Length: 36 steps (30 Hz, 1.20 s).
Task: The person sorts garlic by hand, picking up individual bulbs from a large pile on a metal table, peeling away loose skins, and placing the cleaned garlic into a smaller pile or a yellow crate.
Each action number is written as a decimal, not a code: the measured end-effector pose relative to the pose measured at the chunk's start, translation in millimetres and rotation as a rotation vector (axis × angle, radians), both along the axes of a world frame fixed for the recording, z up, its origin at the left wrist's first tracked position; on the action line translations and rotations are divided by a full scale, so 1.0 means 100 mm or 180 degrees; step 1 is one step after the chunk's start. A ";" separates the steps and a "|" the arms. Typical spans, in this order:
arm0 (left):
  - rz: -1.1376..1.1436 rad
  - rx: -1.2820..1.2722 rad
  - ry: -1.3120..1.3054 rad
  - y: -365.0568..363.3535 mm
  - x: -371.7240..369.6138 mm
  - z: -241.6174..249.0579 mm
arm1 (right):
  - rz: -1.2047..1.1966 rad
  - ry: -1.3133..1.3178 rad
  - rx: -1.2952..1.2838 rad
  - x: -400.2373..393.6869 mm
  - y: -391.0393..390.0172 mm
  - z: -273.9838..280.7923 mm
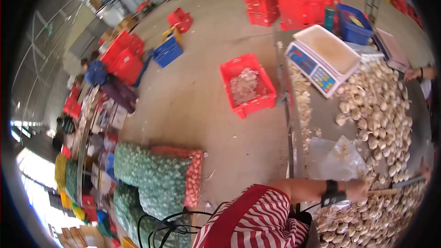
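Note:
From the striped red-and-white sleeve, my left arm reaches right across the table, a black device strapped on its wrist. My left hand (357,190) is closed, blurred, around the near end of a wooden handle (385,192) above the garlic bulbs (356,225). A grey bar or blade (408,182) lies beyond the handle; whether they join is unclear. A clear plastic bag (337,158) is just above my left hand. Another hand (425,170), blurred and apparently a co-worker's, shows at the far right edge. My right hand is out of view.
A white scale (324,57) stands on the table (321,117) beside heaped garlic. A co-worker's hand (412,74) is at the right. On the floor are a red crate (248,85), a blue crate (168,53) and green net sacks (158,179). A person (108,82) stands at the left.

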State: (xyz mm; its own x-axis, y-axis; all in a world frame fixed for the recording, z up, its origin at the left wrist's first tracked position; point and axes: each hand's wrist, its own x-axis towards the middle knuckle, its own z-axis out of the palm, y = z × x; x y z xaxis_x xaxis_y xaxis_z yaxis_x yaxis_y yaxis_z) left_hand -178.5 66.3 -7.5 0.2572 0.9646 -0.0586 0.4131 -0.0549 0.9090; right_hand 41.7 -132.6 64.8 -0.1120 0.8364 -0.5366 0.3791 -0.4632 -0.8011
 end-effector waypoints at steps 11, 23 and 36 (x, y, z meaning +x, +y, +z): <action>0.0397 0.0754 0.0804 -1.58 -0.02 -0.52 | 0.0845 -0.0036 0.0284 0.21 -0.18 -0.05; 0.1083 0.1169 0.1872 -1.95 -0.05 -0.14 | 0.0008 0.0103 0.0184 1.50 -1.27 -0.05; 0.0639 0.2011 0.1335 -1.83 0.18 0.10 | -0.0040 -0.0127 -0.0156 2.05 -3.39 -0.16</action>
